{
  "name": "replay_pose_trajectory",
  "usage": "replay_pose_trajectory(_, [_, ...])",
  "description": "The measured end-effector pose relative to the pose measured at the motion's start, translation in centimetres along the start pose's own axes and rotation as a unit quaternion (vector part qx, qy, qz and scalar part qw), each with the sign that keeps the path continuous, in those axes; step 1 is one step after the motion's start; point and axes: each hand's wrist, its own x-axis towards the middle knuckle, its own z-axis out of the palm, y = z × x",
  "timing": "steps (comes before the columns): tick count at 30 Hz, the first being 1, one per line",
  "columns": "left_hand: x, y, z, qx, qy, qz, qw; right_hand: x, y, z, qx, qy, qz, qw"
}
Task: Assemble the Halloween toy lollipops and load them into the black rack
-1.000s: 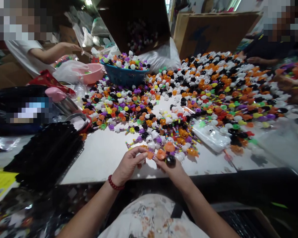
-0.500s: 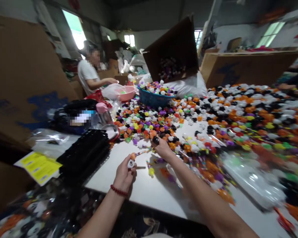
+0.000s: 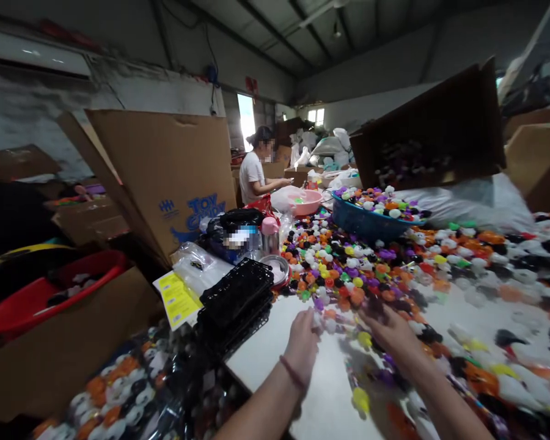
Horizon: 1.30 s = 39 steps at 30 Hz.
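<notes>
My left hand (image 3: pixel 304 342), with a red bead bracelet at the wrist, is closed over the white table (image 3: pixel 266 348). At its fingertips are toy-topped sticks, a white head (image 3: pixel 318 320) and an orange one beside it, both blurred. My right hand (image 3: pixel 392 330) is to the right, its fingers curled at a dark-topped stick (image 3: pixel 376 310) at the edge of the pile; motion smears its fingertips. Between the hands and just below lie a yellow-headed stick (image 3: pixel 365 340) and another yellow-headed stick (image 3: pixel 360 400).
A heap of coloured toy heads (image 3: pixel 343 263) spreads behind and right. Behind it are a blue basin (image 3: pixel 371 225) and a tipped carton (image 3: pixel 428 131). Black plastic trays (image 3: pixel 236 299), yellow label sheets (image 3: pixel 176 296) and a pink-lidded bottle (image 3: pixel 270 238) stand left. A co-worker (image 3: pixel 256 174) sits beyond.
My view has swung left and tilted up, so the table sits farther right in the picture. My hands are closer together, and the orange-headed stick has shifted beside the white one.
</notes>
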Motion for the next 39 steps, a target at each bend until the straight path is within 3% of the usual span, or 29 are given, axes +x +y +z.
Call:
replay_pose_trajectory(5, [-3.9,-0.2,-1.8,0.020,-0.060,0.016,0.998,-7.1,0.8,2.2,0.034,-0.075,-0.021,0.996])
replay_pose_trajectory(10, [-5.9,0.3,-2.4,0.121,-0.092,0.031,0.988,-10.6,0.2,2.0,0.001,-0.117,-0.079,0.990])
replay_pose_trajectory(18, [-6.8,-0.1,-2.8,0.232,-0.104,0.085,0.963,-10.8,1.3,1.6,0.021,-0.119,-0.076,0.990])
replay_pose_trajectory(25, [-7.4,0.7,-2.0,0.183,-0.094,0.027,0.978,-12.1,0.1,1.3,0.127,-0.082,-0.012,0.988])
replay_pose_trajectory(28, [-7.3,0.7,-1.7,0.156,-0.098,0.008,0.983,-12.4,-0.5,1.1,0.120,-0.068,-0.004,0.990])
replay_pose_trajectory(39, [-7.9,-0.2,-1.5,0.275,-0.093,0.090,0.953,-13.5,-1.3,0.4,0.015,-0.057,-0.139,0.989])
